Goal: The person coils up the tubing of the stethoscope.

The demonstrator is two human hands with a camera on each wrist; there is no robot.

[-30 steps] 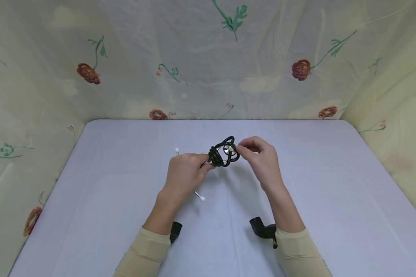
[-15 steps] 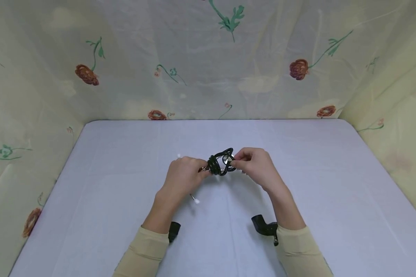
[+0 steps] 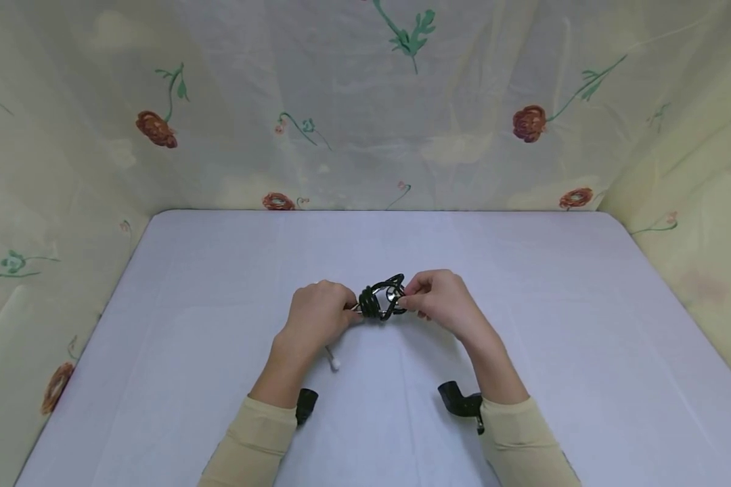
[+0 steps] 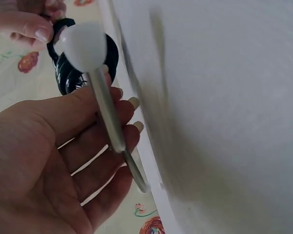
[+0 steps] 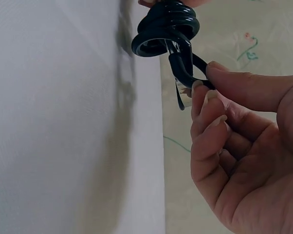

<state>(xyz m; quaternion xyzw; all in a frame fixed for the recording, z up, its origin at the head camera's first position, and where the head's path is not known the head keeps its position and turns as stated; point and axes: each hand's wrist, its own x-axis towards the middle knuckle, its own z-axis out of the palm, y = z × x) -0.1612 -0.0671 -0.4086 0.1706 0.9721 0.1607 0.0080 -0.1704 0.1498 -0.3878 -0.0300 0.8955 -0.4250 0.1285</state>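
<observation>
A stethoscope [image 3: 370, 304] is held just above the table, its black tubing wound in tight coils round its metal tubes. My left hand [image 3: 318, 311] grips the metal end between thumb and fingers. Past that hand sticks out an earpiece with a white ear tip [image 4: 83, 47], large in the left wrist view. My right hand [image 3: 445, 302] pinches a loop of the black tubing [image 5: 185, 73] between thumb and index finger. Inside the loop shows the shiny chest piece [image 3: 392, 293], partly covered by tubing.
A white cloth covers the table [image 3: 219, 257]. Floral curtains [image 3: 365, 135] hang behind it and along both sides. Black camera mounts sit at both wrists, the right mount [image 3: 459, 399] beside the sleeve.
Both hands have brought the stethoscope down toward the table and slightly left. My right fingers have kept near the tubing loop and now pinch it; the white ear tip has swung lower.
</observation>
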